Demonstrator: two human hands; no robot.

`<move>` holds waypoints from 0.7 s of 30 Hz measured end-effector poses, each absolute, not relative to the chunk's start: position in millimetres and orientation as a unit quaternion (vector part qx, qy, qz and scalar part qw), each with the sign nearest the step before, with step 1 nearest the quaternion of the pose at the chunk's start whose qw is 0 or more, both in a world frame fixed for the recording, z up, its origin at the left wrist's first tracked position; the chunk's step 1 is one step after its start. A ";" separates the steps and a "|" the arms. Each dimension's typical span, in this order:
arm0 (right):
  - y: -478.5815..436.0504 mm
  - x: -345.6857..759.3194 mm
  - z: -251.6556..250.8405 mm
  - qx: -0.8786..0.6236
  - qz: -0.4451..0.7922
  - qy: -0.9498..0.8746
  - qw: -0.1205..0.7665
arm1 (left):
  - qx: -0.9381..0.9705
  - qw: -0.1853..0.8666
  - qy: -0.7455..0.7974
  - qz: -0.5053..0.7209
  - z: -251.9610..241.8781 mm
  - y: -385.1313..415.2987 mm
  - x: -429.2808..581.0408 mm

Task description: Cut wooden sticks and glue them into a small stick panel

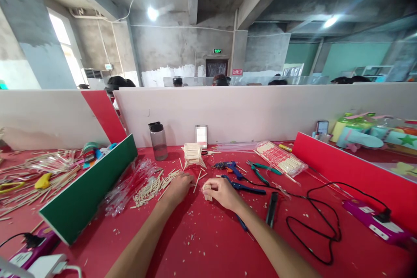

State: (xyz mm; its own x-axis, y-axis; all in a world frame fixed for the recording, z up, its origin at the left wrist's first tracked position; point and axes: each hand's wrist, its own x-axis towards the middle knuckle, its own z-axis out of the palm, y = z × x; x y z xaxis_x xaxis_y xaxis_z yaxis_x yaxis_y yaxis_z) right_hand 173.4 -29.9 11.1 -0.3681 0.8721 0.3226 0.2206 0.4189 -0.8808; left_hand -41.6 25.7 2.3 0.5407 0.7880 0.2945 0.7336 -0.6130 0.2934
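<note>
My right hand point(221, 191) is closed on a small block of short wooden sticks point(207, 194), set side by side and held low over the red table. To its left, my left hand point(181, 184) rests with loosely bent fingers; nothing shows in them, though their undersides are hidden. A pile of short wooden sticks point(151, 191) lies beside the left hand, and a few loose sticks point(197, 181) lie between the hands. Just beyond stands a small stick-built structure point(193, 154) with splayed legs.
Right of my hands lie a blue glue gun point(230, 167), green-handled pliers point(260, 173), a dark blue cutting tool point(246, 187) and a black cable point(314, 200). A bottle point(158, 141) stands at the back left. Green point(94, 189) and red point(352, 173) dividers flank the table.
</note>
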 end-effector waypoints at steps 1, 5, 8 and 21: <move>-29.2 173.4 10.3 -0.378 0.386 -0.729 0.420 | 0.871 0.069 0.439 0.210 3.4 26.3 -42.0; -24.1 175.6 7.1 -0.405 0.390 -0.700 0.440 | 0.845 0.116 0.449 0.265 14.4 23.2 -39.3; -20.4 178.6 6.0 -0.404 0.436 -0.661 0.458 | 0.811 0.277 0.405 0.319 25.8 14.6 -32.4; -24.8 179.5 11.3 -0.399 0.547 -0.565 0.470 | 0.725 0.485 0.343 0.350 22.8 -1.4 -12.9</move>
State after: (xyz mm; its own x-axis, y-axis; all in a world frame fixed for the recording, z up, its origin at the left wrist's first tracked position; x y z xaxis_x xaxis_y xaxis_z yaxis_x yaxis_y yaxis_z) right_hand 179.5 -24.8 11.3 -0.2388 0.9664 0.0948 -0.0635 0.0818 -0.9946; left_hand -12.9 -1.4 22.8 0.5206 0.8359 0.1740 0.1577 -0.2944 0.9426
